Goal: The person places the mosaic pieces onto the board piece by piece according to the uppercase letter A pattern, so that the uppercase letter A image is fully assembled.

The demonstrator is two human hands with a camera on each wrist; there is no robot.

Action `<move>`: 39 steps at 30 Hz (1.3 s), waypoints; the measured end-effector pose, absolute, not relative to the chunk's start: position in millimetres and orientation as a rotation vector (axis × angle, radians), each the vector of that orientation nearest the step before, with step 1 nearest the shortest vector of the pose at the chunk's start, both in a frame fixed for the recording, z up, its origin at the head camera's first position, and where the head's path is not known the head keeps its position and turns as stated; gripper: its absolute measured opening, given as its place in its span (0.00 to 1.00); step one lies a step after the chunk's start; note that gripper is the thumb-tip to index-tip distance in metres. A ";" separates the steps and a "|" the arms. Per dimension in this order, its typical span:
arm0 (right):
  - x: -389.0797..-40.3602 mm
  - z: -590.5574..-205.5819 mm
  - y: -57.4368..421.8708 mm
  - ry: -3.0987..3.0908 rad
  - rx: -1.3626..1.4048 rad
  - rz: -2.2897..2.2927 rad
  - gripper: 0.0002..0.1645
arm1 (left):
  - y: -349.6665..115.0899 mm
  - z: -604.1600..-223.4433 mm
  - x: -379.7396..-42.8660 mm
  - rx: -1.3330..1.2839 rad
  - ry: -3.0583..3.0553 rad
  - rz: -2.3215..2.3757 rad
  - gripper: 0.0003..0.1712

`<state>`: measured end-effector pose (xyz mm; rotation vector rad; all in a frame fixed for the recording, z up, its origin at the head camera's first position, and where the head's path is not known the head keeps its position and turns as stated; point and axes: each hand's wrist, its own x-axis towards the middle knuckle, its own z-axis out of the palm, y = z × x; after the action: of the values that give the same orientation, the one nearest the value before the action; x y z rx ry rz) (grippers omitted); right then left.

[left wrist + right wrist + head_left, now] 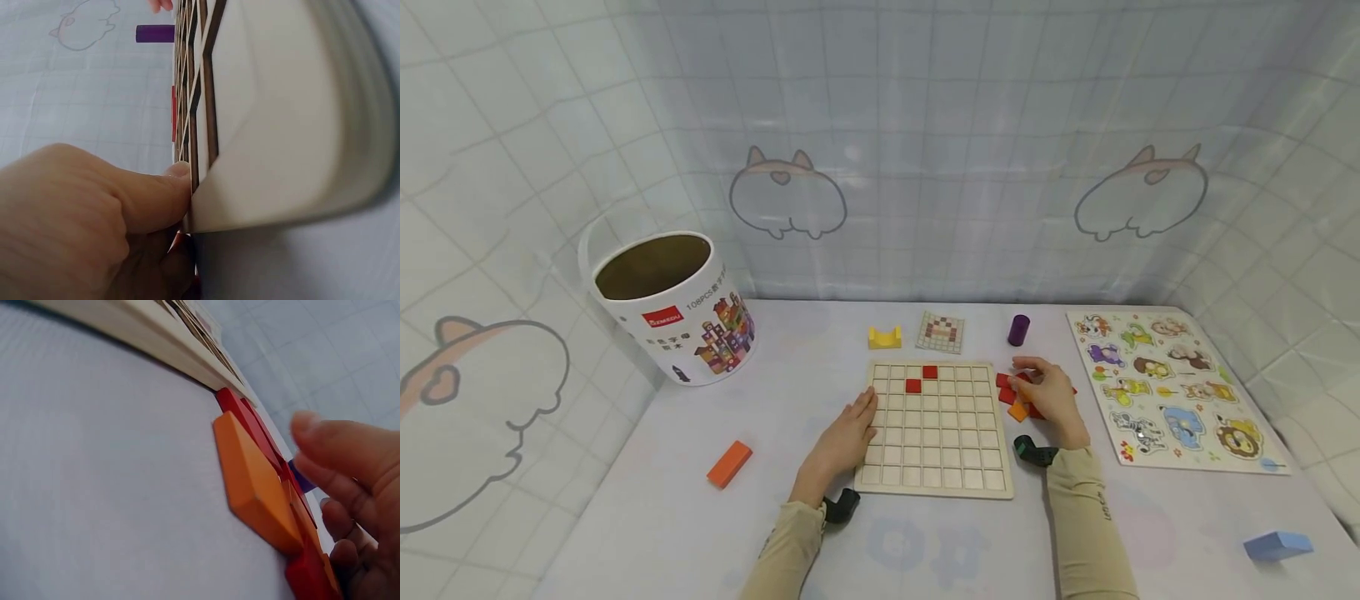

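My left hand [844, 437] rests against the left edge of a wooden grid board [935, 493], its thumb on the rim in the left wrist view. Two red square tiles [913, 386] sit in cells near the board's far edge. Right of the board, my right hand [1051, 398] hovers over a pile of red tiles [1006, 395] and orange tiles [1018, 411], partly covering it. In the right wrist view the thumb and forefinger stand apart with nothing visible between them, close above an orange tile [256, 484].
Behind the board lie a pattern card [940, 333], a yellow block [884, 337] and a purple cylinder [1018, 330]. An animal puzzle board [1176, 392] is at right, with a blue block [1277, 546] nearer. At left are a white bucket [673, 325] and an orange block [729, 464].
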<state>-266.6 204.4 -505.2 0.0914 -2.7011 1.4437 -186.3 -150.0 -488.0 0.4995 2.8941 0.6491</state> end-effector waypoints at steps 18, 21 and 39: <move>-268.7 -506.6 199.8 -2.752 0.141 1.210 0.19 | -149.5 -488.6 -186.4 0.493 2.898 0.651 0.32; -268.5 -507.3 200.1 -2.753 0.132 1.205 0.19 | -149.3 -488.8 -186.5 0.493 2.895 0.642 0.32; -267.3 -505.9 197.2 -2.788 0.084 1.241 0.18 | -149.5 -487.9 -186.4 0.491 2.898 0.647 0.32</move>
<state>-267.3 197.2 -505.9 0.0838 -2.7883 1.2413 -186.4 -149.5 -487.9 0.4912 2.8983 0.6469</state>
